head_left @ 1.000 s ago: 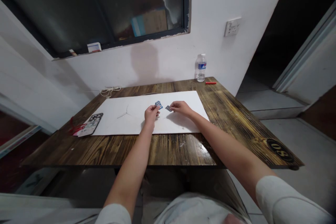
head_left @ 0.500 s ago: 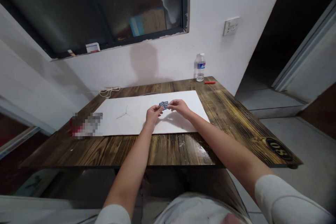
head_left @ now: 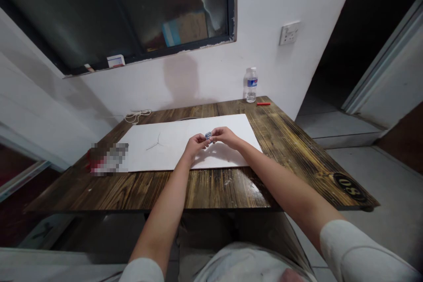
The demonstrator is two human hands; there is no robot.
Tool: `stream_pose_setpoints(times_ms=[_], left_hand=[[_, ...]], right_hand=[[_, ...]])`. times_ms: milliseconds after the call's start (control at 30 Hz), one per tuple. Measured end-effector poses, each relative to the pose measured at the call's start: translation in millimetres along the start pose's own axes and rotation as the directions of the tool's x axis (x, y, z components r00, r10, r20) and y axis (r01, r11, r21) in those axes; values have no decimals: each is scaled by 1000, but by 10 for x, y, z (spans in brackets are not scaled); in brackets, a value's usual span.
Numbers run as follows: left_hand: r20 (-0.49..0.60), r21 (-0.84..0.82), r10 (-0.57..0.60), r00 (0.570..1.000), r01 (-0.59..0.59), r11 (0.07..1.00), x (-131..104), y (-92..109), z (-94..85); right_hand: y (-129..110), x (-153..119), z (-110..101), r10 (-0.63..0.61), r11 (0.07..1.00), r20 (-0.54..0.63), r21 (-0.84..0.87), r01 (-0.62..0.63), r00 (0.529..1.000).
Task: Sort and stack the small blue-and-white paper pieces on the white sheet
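Between my fingertips is a small blue-grey piece with several framed sections (head_left: 208, 135), too small to name for certain. My left hand (head_left: 196, 144) pinches its lower left side, thumb and fingers closed. From the right, my right hand (head_left: 225, 135) grips it too, its fingers curled round the edge. Both hands are close together above the white board (head_left: 175, 141), and they cover part of the piece. Farther left on the board lie thin dark strands (head_left: 155, 144) that meet in a Y shape.
The board rests on a dark wooden table (head_left: 224, 189). A water bottle (head_left: 251, 86) and a red stick-like object (head_left: 263, 104) stand and lie at the back right. A white cord (head_left: 137, 116) is coiled at the back left, with a blurred-out item (head_left: 109, 158) at the board's left end.
The blue-grey piece has turned or folded and shows narrower now. My hands have come closer together around it, the left one shifting right.
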State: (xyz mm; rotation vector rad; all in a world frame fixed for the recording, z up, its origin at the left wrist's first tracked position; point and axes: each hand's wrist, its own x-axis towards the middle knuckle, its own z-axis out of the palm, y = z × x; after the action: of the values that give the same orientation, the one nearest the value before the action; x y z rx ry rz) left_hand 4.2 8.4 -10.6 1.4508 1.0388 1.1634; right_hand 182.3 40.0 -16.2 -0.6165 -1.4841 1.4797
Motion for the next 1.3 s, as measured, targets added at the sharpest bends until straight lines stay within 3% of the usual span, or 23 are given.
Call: stream_pose_setpoints(times_ms=[200, 467, 1033, 1300], left_hand=[[60, -97, 50, 997, -44, 994, -1, -19, -25], [150, -20, 57, 987, -55, 998, -6, 13, -30], [-31, 22, 114, 993, -113, 993, 34, 14, -24], [-115, 39, 144, 983, -140, 989, 55, -36, -11]], right_hand=[[-24, -8, -20, 63, 993, 49, 93, -67, 997], [30, -21, -30, 86, 996, 97, -9, -86, 992], [55, -10, 141, -8, 997, -134, -73, -2, 991], [80, 9, 189, -27, 1000, -214, 3, 28, 976]])
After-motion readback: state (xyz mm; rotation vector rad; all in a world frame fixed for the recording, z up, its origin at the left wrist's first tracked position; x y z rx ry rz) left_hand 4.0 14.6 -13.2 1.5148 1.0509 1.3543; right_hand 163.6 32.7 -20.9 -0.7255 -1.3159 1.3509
